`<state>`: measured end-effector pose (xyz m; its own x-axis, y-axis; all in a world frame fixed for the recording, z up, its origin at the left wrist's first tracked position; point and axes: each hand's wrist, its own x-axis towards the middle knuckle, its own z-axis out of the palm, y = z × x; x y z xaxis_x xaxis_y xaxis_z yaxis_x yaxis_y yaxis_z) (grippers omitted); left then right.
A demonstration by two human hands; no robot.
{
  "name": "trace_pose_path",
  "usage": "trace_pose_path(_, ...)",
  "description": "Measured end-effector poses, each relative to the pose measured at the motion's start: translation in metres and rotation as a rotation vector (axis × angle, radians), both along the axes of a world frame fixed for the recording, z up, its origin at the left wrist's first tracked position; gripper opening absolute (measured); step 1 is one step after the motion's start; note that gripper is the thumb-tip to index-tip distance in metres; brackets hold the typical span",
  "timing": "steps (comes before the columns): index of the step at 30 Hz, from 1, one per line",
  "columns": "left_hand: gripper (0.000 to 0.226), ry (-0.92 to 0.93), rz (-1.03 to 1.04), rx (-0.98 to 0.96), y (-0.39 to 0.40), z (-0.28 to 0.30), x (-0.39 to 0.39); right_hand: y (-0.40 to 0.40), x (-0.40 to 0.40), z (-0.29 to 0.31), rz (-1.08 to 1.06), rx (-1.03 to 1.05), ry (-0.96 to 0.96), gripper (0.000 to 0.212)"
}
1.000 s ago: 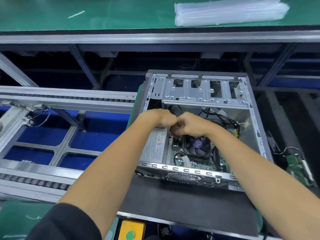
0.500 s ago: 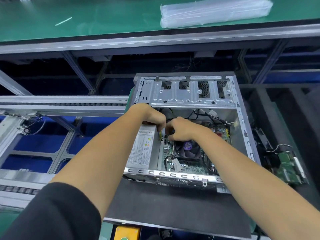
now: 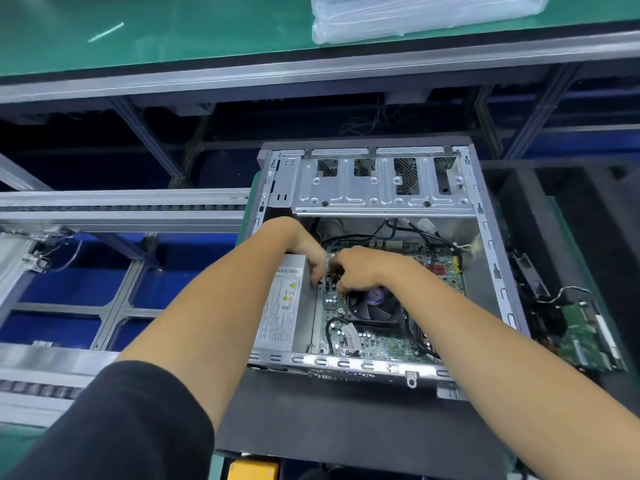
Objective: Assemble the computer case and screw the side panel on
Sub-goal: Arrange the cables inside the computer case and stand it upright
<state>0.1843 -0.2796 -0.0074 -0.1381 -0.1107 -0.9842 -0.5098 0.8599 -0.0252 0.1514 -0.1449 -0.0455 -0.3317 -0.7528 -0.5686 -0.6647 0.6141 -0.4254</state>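
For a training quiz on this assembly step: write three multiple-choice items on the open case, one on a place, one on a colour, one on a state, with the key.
1. Where does the power supply lie in the case?
A. Left of the motherboard
B. On the fan
C. Outside the case

2. What colour is the bench beyond the case?
A. Red
B. Green
C. White

3. Is the side panel on?
A. Yes, screwed down
B. Half on
C. No, the inside lies open

Key: 1 A, the grey box sits by the left wall, with the motherboard and fan to its right. 2 B, the bench top is green. 3 C, both the left hand and the right hand reach inside the case, with no cover over it.
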Motion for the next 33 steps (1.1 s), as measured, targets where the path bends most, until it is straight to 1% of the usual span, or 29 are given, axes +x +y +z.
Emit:
trace_pose_path(3,0.024,-0.01,-0.004,0.013,-0.005,-0.002,0.003,0.0,0.0,-0.001,-0.011,-0.021,-0.034,0.041)
trace_pose_path(6,0.027,-0.028,0.053,0.053,-0.012,-0.006,0.009,-0.002,0.002,-0.003,0.003,-0.023,-0.049,0.033)
trace_pose_path(8,0.025,-0.044,0.075,0.083,-0.013,-0.007,0.012,-0.002,0.003,-0.003,-0.006,-0.032,-0.052,0.033)
trace_pose_path(11,0.029,-0.026,0.055,0.051,-0.012,-0.01,0.012,-0.001,0.003,-0.001,-0.019,-0.044,-0.069,0.031)
trace_pose_path(13,0.027,0.071,0.002,-0.002,-0.013,-0.016,0.012,0.0,0.002,0.0,-0.018,-0.05,-0.087,0.029)
trace_pose_path(16,0.029,0.35,-0.178,-0.148,-0.02,-0.03,0.015,0.001,0.002,0.0,0.001,-0.048,-0.088,0.023)
trace_pose_path(17,0.027,0.43,-0.196,-0.155,-0.021,-0.031,0.015,0.001,0.002,0.0,0.014,-0.044,-0.083,0.021)
trace_pose_path(19,0.012,0.527,-0.162,-0.078,-0.021,-0.029,0.013,0.001,0.002,0.001,0.035,-0.029,-0.079,0.02)
trace_pose_path(20,0.007,0.531,-0.128,-0.015,-0.02,-0.028,0.012,0.001,0.002,0.002,0.042,-0.022,-0.075,0.021)
trace_pose_path(21,0.012,0.517,-0.114,0.035,-0.018,-0.028,0.012,0.001,0.002,0.003,0.049,-0.018,-0.067,0.023)
trace_pose_path(23,0.021,0.466,-0.133,0.07,-0.014,-0.031,0.013,0.0,0.002,0.003,0.055,-0.01,-0.056,0.026)
trace_pose_path(28,0.028,0.404,-0.198,0.028,-0.019,-0.039,0.012,0.001,0.002,0.003,0.053,-0.002,-0.073,0.023)
trace_pose_path(33,0.023,0.375,-0.231,-0.003,-0.017,-0.036,0.011,0.001,0.001,0.001,0.054,-0.006,-0.086,0.021)
